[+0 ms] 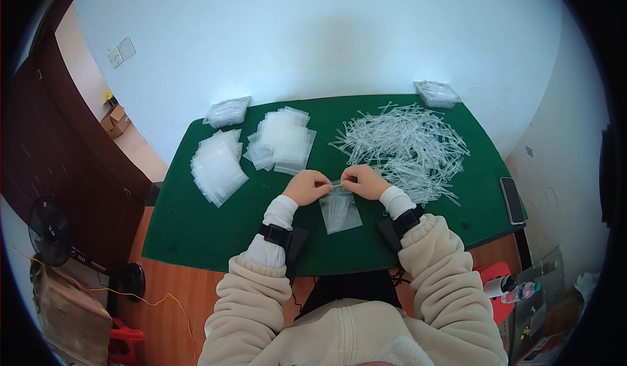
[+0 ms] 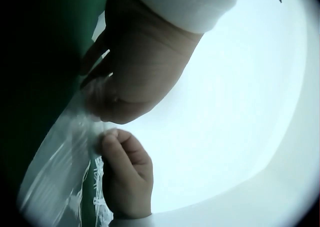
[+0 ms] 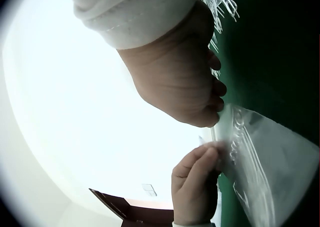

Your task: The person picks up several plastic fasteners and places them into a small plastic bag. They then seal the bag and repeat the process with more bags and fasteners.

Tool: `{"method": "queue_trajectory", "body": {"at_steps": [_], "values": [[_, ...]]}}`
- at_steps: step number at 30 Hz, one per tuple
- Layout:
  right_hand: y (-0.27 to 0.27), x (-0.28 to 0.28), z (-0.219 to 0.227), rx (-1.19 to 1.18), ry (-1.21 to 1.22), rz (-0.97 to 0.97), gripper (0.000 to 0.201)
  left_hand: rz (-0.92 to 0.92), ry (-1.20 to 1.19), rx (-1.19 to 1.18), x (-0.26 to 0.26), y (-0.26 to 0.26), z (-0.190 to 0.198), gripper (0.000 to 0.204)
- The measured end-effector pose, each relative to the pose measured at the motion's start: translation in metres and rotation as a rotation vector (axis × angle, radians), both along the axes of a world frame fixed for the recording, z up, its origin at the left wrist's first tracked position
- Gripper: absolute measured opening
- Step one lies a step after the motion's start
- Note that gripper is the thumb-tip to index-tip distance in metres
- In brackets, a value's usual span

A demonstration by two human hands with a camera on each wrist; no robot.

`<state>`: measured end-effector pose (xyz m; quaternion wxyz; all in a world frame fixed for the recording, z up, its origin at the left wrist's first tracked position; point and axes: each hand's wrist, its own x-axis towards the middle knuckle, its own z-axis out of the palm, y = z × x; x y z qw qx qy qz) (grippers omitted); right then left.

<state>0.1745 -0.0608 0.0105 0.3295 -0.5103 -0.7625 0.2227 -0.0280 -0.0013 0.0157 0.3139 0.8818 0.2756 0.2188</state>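
Note:
Between both hands hangs a clear zip bag [image 1: 341, 213], its top edge toward the wall. Several thin clear plastic sticks [image 3: 256, 167] with small looped ends lie inside it. My left hand [image 1: 307, 187] pinches the bag's top edge at its left corner. On the other corner, my right hand [image 1: 366, 182] pinches the same edge with thumb and forefinger, the two hands a short gap apart. In the left wrist view the bag slants down over the green table, and the left hand [image 2: 145, 62] partly covers its mouth.
Just beyond the right hand spreads a large heap of loose clear sticks [image 1: 405, 144]. Flat bags lie in two piles, a left pile [image 1: 219, 167] and a middle pile [image 1: 284, 137]. Filled packs, a left pack [image 1: 226, 112] and a right pack [image 1: 437, 94], sit at the back. A phone [image 1: 513, 201] lies at the right edge.

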Motion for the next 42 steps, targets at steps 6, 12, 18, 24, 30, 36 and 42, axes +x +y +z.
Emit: {"method": "queue_trajectory", "body": {"at_steps": [6,12,18,24,30,36,42], "values": [[-0.001,-0.008,0.0,0.04,-0.008,0.071,0.015,-0.029,-0.091,0.115,0.009,-0.005,-0.004,0.02],[-0.002,-0.003,0.007,0.057,0.002,0.045,0.014,-0.063,-0.056,0.032,-0.001,0.003,0.002,0.018],[0.0,0.008,0.007,0.061,0.072,0.018,0.011,-0.05,-0.089,-0.035,-0.011,0.007,0.007,0.018],[-0.001,0.002,0.005,0.076,-0.01,0.052,0.015,-0.051,-0.06,0.06,-0.002,0.003,-0.001,0.017],[-0.005,-0.008,0.008,0.06,-0.06,0.112,0.016,-0.098,-0.039,0.137,0.008,-0.004,-0.003,0.017],[-0.004,-0.002,0.009,-0.054,0.007,0.097,0.016,-0.114,-0.045,0.13,0.003,0.001,-0.001,0.016],[0.001,0.013,0.004,-0.1,0.095,0.036,0.015,-0.068,-0.086,0.073,-0.009,0.006,0.006,0.017]]}}
